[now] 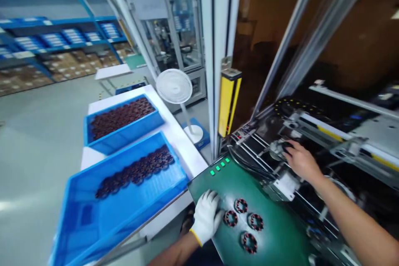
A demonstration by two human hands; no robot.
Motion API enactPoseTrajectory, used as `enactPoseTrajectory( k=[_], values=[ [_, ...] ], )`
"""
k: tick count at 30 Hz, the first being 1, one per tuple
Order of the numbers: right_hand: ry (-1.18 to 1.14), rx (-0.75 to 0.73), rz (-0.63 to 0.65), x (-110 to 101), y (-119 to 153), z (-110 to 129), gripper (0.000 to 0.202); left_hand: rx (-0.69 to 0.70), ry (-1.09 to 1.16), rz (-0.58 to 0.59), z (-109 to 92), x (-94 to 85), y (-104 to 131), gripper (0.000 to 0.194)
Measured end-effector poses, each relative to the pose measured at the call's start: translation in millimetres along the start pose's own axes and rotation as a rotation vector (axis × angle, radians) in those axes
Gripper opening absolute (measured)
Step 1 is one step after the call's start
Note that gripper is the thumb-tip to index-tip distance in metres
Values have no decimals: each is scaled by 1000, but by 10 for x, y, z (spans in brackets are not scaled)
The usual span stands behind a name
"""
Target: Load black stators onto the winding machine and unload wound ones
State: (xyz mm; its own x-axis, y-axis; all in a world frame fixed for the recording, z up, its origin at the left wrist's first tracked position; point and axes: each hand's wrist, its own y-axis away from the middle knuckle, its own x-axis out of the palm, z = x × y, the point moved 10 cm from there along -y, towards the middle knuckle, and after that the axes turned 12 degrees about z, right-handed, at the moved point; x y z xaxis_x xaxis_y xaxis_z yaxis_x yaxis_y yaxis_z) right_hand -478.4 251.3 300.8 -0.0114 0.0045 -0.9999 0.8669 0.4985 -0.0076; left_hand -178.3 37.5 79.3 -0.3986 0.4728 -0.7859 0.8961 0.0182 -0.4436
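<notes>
My left hand [207, 216], in a white knit glove with a yellow cuff, lies on the near left edge of the green work surface [280, 224]. Its fingers are stretched out and the thumb stands apart, with nothing held. Just right of it sit several ring-shaped motor stators [230, 218], black with reddish windings. My bare right hand [301, 160] reaches into the machine on the right. Its fingertips are closed on a small dark part [285, 146] at a round metal fixture [276, 150]; the fingers partly hide this part.
Two blue bins [124, 212] with rows of dark ring parts stand on a white table [174, 122] at left. A yellow sensor bar [230, 104] is mounted by an upright metal post [215, 50]. Rails and cables surround my right hand. A white fan [174, 86] stands behind.
</notes>
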Motion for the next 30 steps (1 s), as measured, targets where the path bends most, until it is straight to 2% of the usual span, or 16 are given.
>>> enactPoseTrajectory(
  k=[1,3,8,10,13,18,26,30],
  values=[
    [32,-19,-28,24,-42,-39,39,-8,10,4,-3,-10,-7,55],
    [76,-15,19,105,-125,-75,40,-22,23,-1,-12,-40,-20,59],
    [175,163,277,85,-169,59,30,-28,32,-2,-13,-54,-37,59],
    [191,194,322,15,-167,162,27,-19,37,9,0,-26,-36,56],
    [201,215,315,-58,-147,248,29,1,42,18,16,11,-37,49],
    [193,188,269,-59,-46,275,35,60,16,1,32,68,-98,31],
    [139,229,301,-102,-24,247,33,99,-79,-41,-10,49,-161,31],
    [139,191,302,-9,138,267,45,103,-83,-46,-16,36,-158,31]
  ],
)
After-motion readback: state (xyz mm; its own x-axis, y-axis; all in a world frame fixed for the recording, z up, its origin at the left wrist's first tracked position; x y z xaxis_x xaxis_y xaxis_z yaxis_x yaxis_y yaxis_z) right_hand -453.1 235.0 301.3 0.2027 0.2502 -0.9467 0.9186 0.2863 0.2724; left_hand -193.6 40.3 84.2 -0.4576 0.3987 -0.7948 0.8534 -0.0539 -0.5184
